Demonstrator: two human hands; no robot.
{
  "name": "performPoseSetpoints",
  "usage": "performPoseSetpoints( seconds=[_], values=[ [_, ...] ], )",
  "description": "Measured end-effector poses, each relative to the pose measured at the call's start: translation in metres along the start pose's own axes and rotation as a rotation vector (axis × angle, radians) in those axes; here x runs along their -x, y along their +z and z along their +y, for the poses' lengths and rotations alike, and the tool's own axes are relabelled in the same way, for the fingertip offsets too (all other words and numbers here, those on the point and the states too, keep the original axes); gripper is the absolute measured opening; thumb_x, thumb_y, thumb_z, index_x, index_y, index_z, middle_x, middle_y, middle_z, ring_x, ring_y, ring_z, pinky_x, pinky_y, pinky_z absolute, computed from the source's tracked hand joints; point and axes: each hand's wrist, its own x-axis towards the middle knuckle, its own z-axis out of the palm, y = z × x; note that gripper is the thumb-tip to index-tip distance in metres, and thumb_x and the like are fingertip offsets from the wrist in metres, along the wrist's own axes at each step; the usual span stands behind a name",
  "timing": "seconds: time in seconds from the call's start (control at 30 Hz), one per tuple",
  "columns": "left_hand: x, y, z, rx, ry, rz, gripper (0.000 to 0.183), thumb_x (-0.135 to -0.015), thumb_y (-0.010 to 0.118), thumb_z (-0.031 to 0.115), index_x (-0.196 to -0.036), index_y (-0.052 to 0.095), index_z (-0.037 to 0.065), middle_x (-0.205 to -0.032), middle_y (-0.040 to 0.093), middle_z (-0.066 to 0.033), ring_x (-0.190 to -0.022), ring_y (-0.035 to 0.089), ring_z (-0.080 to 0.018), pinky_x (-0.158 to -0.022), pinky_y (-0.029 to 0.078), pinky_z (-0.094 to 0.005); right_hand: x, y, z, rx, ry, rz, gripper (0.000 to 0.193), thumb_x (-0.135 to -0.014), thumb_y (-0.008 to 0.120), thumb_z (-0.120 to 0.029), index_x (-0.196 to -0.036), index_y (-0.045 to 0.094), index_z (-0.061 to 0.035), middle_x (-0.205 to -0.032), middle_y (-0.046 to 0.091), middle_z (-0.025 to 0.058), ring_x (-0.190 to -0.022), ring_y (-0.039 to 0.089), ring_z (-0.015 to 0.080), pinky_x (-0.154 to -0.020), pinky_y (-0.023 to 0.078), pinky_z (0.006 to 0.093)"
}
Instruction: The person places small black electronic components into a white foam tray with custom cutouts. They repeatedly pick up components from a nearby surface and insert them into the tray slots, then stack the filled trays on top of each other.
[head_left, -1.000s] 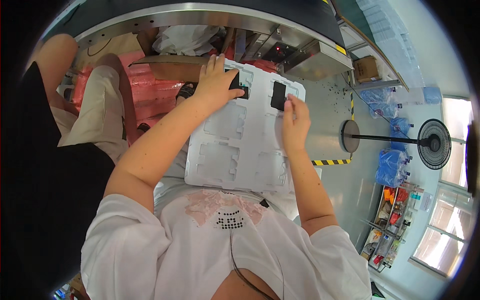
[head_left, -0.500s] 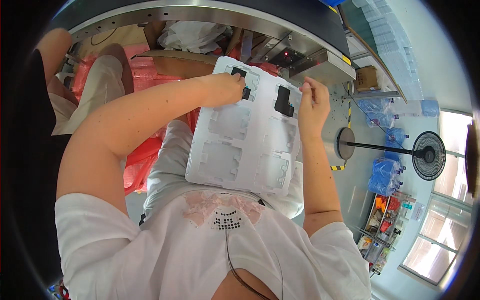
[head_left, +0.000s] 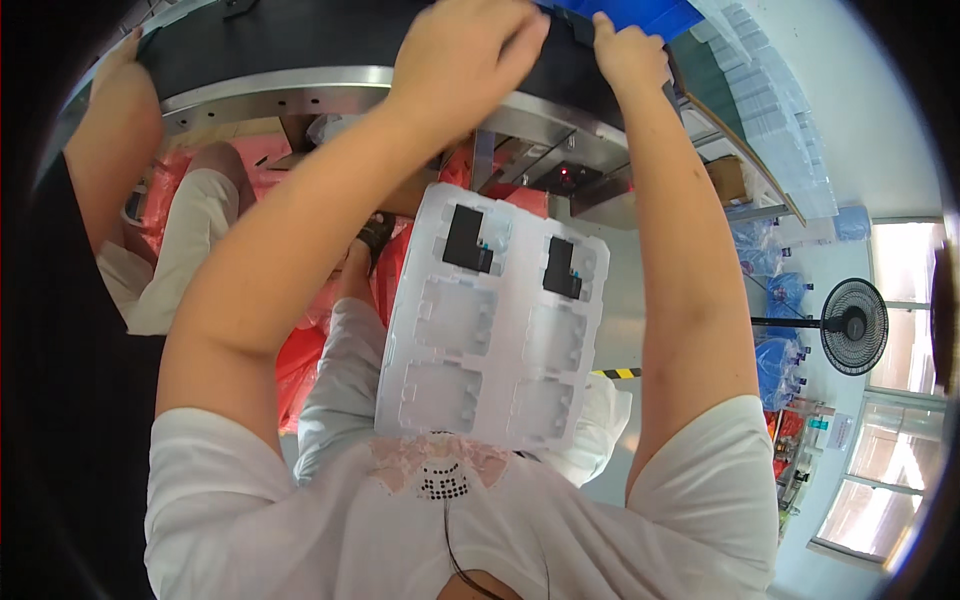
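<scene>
Both my arms stretch forward over the black conveyor belt (head_left: 290, 40). My left hand (head_left: 470, 50) is above the belt, blurred, its fingers bent and partly cut off by the frame's top edge. At the belt's right end is my right hand (head_left: 632, 58), thumb and fingers apart. A flat black piece (head_left: 575, 25) lies beside its thumb; whether they touch is unclear. On my lap rests a white molded plastic tray (head_left: 508, 320) with several recesses. Its two far recesses hold flat black parts with small blue tabs, one on the left (head_left: 465, 238) and one on the right (head_left: 562, 268).
A blue bin (head_left: 645, 14) stands beyond my right hand. Another person's hand (head_left: 122, 90) is at the belt's far left. Below the belt's metal edge are a control box with a red light (head_left: 565, 172) and red plastic wrap (head_left: 300, 370). A fan (head_left: 852, 325) stands right.
My left hand has left the tray's far left recess, where the black part now shows whole. Both hands have moved forward to the belt. The tray sits lower in view.
</scene>
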Motion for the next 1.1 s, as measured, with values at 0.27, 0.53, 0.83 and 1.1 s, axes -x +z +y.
performPoseSetpoints(
  seconds=[0.27, 0.53, 0.83, 1.1],
  values=[
    [-0.043, 0.076, -0.069, -0.810, -0.672, -0.387, 0.029, -0.086, 0.056, 0.026, -0.103, 0.066, 0.006, -0.111, 0.058, -0.0117, -0.107, 0.050, -0.0293, -0.089, 0.037, -0.0519, 0.001, 0.019, 0.026, -0.248, -0.025, 0.043, 0.042, -0.074, 0.074, -0.031, -0.100, 0.063, 0.0010, -0.099, 0.066, 0.0172, -0.095, 0.063, 0.0347, -0.083, 0.048, 0.0474],
    [-0.012, 0.044, -0.060, 0.048, -0.446, -0.155, 0.029, -0.081, 0.062, 0.023, -0.096, 0.063, -0.001, -0.098, 0.062, -0.0165, -0.092, 0.059, -0.0350, -0.081, 0.046, -0.0457, 0.164, -0.107, 0.085, -1.053, 0.028, -0.317, 0.025, -0.075, 0.071, -0.006, -0.099, 0.066, -0.0014, -0.073, 0.060, 0.0015, -0.065, 0.054, 0.0086, -0.057, 0.042, 0.0219],
    [0.101, -0.035, 0.054, 0.643, -0.839, -0.593, 0.021, -0.085, 0.066, 0.019, -0.100, 0.066, 0.003, -0.084, 0.063, -0.0005, -0.078, 0.055, -0.0074, -0.070, 0.045, -0.0248, 0.297, -0.060, 0.151, -0.862, 0.260, -0.814, 0.021, -0.078, 0.068, -0.004, -0.099, 0.069, -0.0052, -0.082, 0.062, 0.0012, -0.071, 0.055, 0.0086, -0.066, 0.044, 0.0232],
    [0.185, -0.049, 0.083, 0.046, -0.463, -0.814, 0.028, -0.083, 0.065, 0.018, -0.109, 0.066, 0.008, -0.120, 0.055, -0.0109, -0.112, 0.050, -0.0266, -0.093, 0.040, -0.0380, 0.369, -0.071, 0.149, -0.435, -0.401, -0.378, 0.026, -0.079, 0.064, -0.006, -0.105, 0.067, -0.0050, -0.118, 0.057, 0.0139, -0.094, 0.060, 0.0281, -0.084, 0.047, 0.0371]
  ],
)
